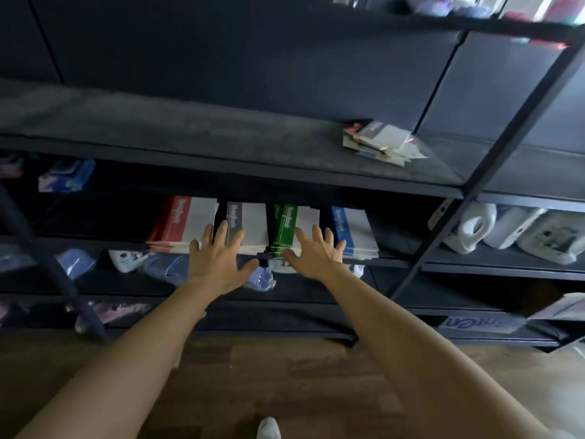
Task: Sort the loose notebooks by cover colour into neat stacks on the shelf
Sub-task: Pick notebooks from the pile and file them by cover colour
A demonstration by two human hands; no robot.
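Note:
Four notebook stacks lie side by side on a dark shelf (395, 255): a red stack (180, 221), a grey stack (250, 221), a green stack (289, 224) and a blue stack (351, 226). My left hand (218, 258) is spread flat in front of the red and grey stacks, fingertips over their front edges. My right hand (316, 251) is spread in front of the green and blue stacks in the same way. Neither hand holds anything. On the shelf above lies a small untidy pile of notebooks (380, 142) at the right.
The black metal rack has a slanted post (493, 160) at the right. White plastic jugs (474, 229) stand on the neighbouring shelf. Blue and white packets (164, 267) lie on the shelf below the stacks. A wooden floor (285, 375) is underneath.

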